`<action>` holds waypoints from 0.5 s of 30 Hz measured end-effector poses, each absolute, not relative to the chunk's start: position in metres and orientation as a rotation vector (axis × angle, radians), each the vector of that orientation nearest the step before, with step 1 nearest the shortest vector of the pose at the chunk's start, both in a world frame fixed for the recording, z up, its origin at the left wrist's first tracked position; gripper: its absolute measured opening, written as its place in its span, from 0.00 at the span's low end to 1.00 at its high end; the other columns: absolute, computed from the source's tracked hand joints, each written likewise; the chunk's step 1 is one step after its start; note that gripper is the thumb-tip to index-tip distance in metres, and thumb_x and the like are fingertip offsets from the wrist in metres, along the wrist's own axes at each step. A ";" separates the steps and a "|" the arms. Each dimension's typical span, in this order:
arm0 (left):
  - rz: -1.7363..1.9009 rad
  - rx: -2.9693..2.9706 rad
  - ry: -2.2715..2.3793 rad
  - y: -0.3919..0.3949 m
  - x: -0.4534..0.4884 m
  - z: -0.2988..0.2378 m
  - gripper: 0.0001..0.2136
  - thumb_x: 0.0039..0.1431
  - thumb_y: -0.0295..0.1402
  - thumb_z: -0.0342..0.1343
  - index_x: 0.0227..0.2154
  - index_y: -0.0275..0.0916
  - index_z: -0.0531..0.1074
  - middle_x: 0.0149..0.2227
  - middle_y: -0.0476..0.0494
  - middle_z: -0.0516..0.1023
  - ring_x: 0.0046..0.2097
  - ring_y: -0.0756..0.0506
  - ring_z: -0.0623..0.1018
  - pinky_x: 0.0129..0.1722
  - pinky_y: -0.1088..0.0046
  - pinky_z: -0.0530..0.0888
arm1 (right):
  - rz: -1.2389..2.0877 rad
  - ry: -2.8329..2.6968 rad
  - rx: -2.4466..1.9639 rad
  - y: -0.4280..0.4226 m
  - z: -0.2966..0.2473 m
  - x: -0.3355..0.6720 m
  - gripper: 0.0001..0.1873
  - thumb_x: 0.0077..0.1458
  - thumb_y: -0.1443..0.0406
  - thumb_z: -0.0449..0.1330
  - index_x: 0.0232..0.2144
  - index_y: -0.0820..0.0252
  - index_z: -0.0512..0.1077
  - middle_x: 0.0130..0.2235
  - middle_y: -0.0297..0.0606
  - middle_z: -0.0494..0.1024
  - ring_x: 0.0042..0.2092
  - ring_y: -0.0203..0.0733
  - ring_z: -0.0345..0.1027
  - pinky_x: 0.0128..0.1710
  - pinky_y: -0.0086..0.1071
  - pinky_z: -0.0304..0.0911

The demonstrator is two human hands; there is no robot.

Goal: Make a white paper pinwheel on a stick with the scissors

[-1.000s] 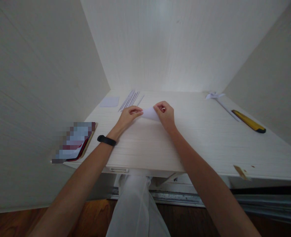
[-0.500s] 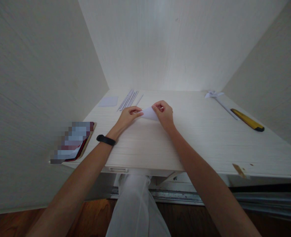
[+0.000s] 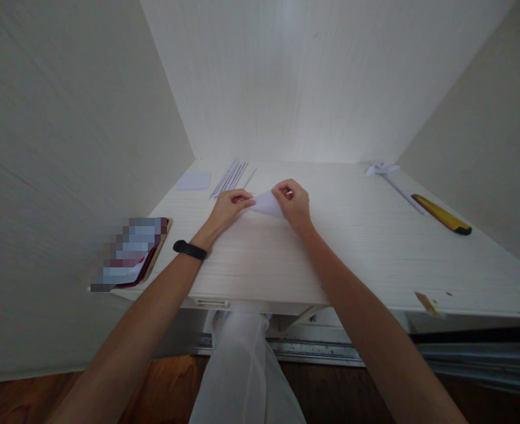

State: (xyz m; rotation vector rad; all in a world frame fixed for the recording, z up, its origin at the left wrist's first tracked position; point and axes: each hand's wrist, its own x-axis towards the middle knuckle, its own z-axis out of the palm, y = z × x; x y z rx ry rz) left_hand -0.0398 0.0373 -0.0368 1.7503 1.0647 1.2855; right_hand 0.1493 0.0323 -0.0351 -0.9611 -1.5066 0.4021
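Hands point(image 3: 231, 207) point(image 3: 292, 203) pinch paper point(image 3: 266, 204) well inside desk's front edge point(image 3: 260, 302).

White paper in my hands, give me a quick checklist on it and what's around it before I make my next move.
1. Left hand gripping the white paper: ok, pinching its left end.
2. Right hand gripping it: ok, pinching its right end.
3. A hand free for something else: not ok, both are on the paper.
4. Paper's edges lined up: cannot tell, too small and partly covered by fingers.
5. Thin sticks untouched by the left hand: cannot tell, their near ends lie close behind it.
6. Yellow tool apart from both hands: ok, it lies well off to the right.
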 end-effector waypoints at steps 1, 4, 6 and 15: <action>1.289 1.741 1.065 0.037 -0.040 -0.037 0.10 0.41 0.39 0.67 0.23 0.38 0.77 0.28 0.47 0.79 0.31 0.48 0.75 0.34 0.72 0.71 | 0.400 -1.508 -0.965 0.032 -0.035 0.149 0.05 0.50 0.64 0.58 0.25 0.59 0.69 0.27 0.32 0.70 0.29 0.35 0.62 0.31 0.31 0.60; 1.300 1.727 1.053 0.037 -0.040 -0.037 0.10 0.40 0.38 0.67 0.24 0.38 0.77 0.28 0.46 0.80 0.31 0.48 0.76 0.35 0.72 0.71 | 0.394 -1.517 -0.973 0.032 -0.035 0.149 0.05 0.50 0.64 0.58 0.25 0.59 0.68 0.27 0.32 0.70 0.29 0.35 0.62 0.32 0.31 0.60; 1.302 1.732 1.039 0.037 -0.039 -0.037 0.11 0.41 0.39 0.67 0.25 0.38 0.78 0.30 0.45 0.80 0.32 0.48 0.76 0.36 0.71 0.71 | 0.392 -1.523 -0.977 0.031 -0.034 0.149 0.05 0.50 0.64 0.58 0.25 0.59 0.68 0.27 0.32 0.70 0.29 0.35 0.61 0.32 0.31 0.59; 1.332 1.756 0.978 0.033 -0.034 -0.030 0.09 0.44 0.39 0.66 0.26 0.38 0.78 0.31 0.44 0.81 0.35 0.47 0.77 0.40 0.70 0.72 | 0.405 -1.683 -0.941 0.025 -0.033 0.140 0.05 0.50 0.67 0.59 0.24 0.59 0.68 0.28 0.33 0.71 0.29 0.35 0.61 0.31 0.31 0.58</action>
